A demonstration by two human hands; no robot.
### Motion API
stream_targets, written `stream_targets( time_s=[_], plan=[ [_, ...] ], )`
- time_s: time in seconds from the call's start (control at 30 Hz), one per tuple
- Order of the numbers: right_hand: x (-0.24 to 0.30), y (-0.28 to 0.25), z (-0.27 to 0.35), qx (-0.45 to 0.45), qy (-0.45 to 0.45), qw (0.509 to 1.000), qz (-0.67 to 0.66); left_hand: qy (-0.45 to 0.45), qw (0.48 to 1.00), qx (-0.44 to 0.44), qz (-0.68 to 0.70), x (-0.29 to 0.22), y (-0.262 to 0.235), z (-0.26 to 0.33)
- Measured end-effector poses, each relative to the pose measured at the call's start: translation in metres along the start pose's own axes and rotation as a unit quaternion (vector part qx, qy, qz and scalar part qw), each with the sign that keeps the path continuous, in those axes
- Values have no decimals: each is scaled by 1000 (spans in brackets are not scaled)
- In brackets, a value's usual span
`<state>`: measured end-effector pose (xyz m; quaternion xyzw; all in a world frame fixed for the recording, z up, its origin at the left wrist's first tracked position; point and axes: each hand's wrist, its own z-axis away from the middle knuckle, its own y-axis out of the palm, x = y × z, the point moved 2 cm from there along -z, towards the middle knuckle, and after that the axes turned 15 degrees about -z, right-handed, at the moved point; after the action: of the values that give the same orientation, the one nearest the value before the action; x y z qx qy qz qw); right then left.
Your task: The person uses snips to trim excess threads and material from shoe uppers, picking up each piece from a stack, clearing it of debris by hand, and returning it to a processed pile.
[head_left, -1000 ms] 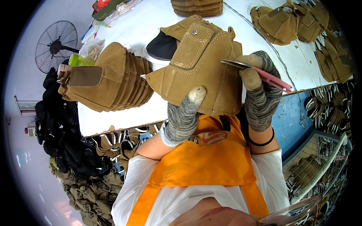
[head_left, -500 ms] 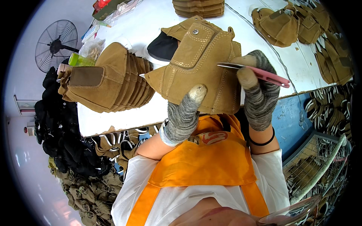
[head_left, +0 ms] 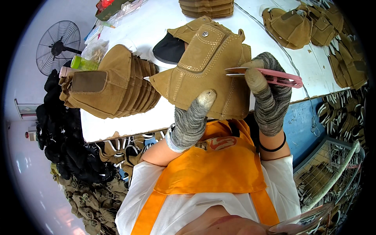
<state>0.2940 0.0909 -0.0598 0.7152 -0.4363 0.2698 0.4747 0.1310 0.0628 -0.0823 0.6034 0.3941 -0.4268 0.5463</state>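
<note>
A brown suede shoe upper (head_left: 219, 84) with a stitched flap and a metal snap is held up over the table's near edge. My left hand (head_left: 192, 121), in a grey knitted glove, grips its lower left part with the thumb on top. In my gloved right hand (head_left: 270, 92) is a pair of pink-handled thread snips (head_left: 280, 77), their two blades slightly apart and pointing left across the upper's right side. Left of it stands a stack of similar brown uppers (head_left: 117, 84). A brown upper with black lining (head_left: 169, 49) lies just behind.
More brown uppers (head_left: 291, 29) lie at the back right of the white table (head_left: 149, 19), with a dark cable (head_left: 258, 23) nearby. A fan (head_left: 58, 47) stands far left beside piled black pieces (head_left: 58, 129). A wire cart (head_left: 329, 168) is at lower right.
The snips' blades have parted a little and the pink handles now show two arms. The held upper has shifted only slightly.
</note>
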Motion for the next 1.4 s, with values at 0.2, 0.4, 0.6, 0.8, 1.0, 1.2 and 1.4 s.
stream_targets(
  time_s=[0.2,0.4,0.6,0.8,1.0,1.2,1.4],
  plan=[
    [1,4,3,-20,-12,1000,20,3,1000,-8,-1,-1,0,1],
    [-5,2,10,18,-18,998,54,-19,999,45,17,-3,1,-4],
    [-5,5,2,-41,-72,996,-19,-2,1000,-4,30,-5,-2,2],
    [-9,-1,1,-45,-47,997,-52,4,999,-6,37,-9,-2,4],
    [-4,6,0,29,-66,997,21,-8,999,4,38,-7,-4,2],
    [-5,9,0,-7,-84,996,28,-9,999,10,37,-9,-2,2],
    [-4,11,7,-12,-39,999,-28,-5,999,11,37,-8,-2,2]
  ],
)
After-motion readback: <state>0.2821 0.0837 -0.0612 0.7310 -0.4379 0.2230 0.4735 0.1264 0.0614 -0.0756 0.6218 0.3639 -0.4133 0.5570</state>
